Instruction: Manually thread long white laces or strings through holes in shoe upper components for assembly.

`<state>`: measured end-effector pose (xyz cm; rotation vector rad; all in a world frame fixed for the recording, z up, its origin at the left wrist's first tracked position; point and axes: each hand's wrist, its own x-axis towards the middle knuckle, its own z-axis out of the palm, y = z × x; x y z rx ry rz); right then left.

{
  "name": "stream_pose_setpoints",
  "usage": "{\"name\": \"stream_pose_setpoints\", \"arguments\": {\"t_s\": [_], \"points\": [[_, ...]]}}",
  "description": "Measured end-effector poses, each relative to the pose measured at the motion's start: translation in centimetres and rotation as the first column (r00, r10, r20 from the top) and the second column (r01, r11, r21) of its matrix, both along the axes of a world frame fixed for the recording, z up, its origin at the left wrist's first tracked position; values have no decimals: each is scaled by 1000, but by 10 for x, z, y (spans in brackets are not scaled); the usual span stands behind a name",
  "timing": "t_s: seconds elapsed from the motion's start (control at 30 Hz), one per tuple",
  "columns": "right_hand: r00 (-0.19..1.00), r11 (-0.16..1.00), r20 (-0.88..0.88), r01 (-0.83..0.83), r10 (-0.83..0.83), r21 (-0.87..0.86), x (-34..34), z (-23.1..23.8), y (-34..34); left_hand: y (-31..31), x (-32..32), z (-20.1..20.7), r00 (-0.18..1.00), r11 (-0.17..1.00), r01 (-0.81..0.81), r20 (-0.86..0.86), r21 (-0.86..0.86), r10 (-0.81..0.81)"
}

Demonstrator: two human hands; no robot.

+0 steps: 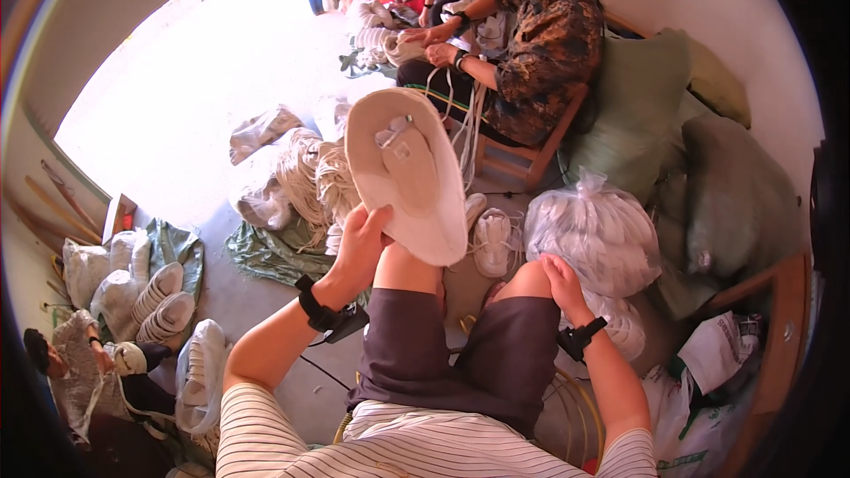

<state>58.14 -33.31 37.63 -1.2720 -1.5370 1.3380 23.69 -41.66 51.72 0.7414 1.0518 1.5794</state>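
My left hand [359,246] is raised over my left knee, its thumb and fingers closed on the near-left edge of a shoe upper [447,226]. This upper is cream-white and oval, tilted so that I look into its opening, where a beige inner piece shows. My left fingers are mostly hidden behind it. On my right knee rests my right hand [561,286], with nothing seen in it and its fingers lying together. Just beyond that hand stands a clear plastic bag [593,230] filled with white shoe uppers. A white shoe [492,242] with laces lies on the floor between my knees and the bag.
Bundles of cream laces [305,177] lie on a green sheet [274,252] ahead to the left. Stacked uppers [164,305] stand farther left. Co-workers sit ahead, one on a wooden chair [540,155], another at lower left. Large green sacks [629,106] line the right wall.
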Motion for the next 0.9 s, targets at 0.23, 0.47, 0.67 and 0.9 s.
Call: {"name": "stream_pose_setpoints", "arguments": {"t_s": [0.23,0.47,0.67,0.9], "points": [[962,994,-273,-33,5,-100,-3,66,-34,-31,64,-2,957,942,281,-18,-184,-290],[508,800,-860,-492,-58,-344,23,103,-68,-38,145,-27,772,789,588,-166,-178,-613],[416,767,-868,-451,-272,-457,82,79,-63,-28,205,-50,689,726,668,-232,-167,-687],[428,766,-846,-410,-318,-495,140,31,-58,-8,249,-60,461,719,625,-600,-302,-653]]}}
